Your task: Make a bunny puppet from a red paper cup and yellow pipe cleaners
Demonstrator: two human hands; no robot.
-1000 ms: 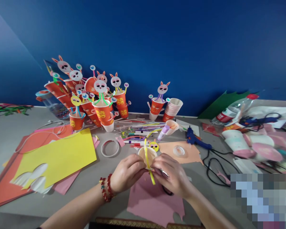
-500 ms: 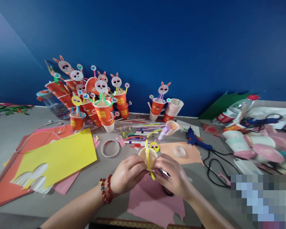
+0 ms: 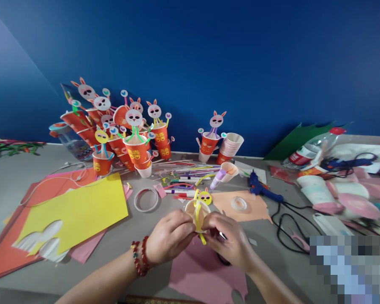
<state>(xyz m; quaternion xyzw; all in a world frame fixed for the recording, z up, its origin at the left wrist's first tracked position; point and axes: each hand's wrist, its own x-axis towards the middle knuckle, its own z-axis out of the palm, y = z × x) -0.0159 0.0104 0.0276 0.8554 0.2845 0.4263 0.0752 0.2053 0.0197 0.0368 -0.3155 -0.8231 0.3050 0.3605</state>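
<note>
Both of my hands close round a small paper cup [image 3: 196,211] held just above the grey table, its mouth tilted away from me. My left hand [image 3: 167,240], with a red bead bracelet on the wrist, grips the cup's left side. My right hand [image 3: 231,240] pinches a yellow pipe cleaner [image 3: 199,219] that runs across the cup's mouth and sticks out below it. A pink paper sheet [image 3: 205,274] lies under my hands. A yellow paper bunny face [image 3: 205,197] lies just beyond the cup.
Several red cup bunnies [image 3: 136,145] stand at the back left, a stack of cups [image 3: 229,145] beside them. Yellow and orange sheets [image 3: 79,209] lie left. Tape ring [image 3: 145,199], markers, blue glue gun [image 3: 262,190] with black cord, and bottle [image 3: 310,147] crowd the middle and right.
My right hand has drawn the yellow pipe cleaner further through, so less of it hangs below the cup. Both hands and the cup stay in nearly the same spot.
</note>
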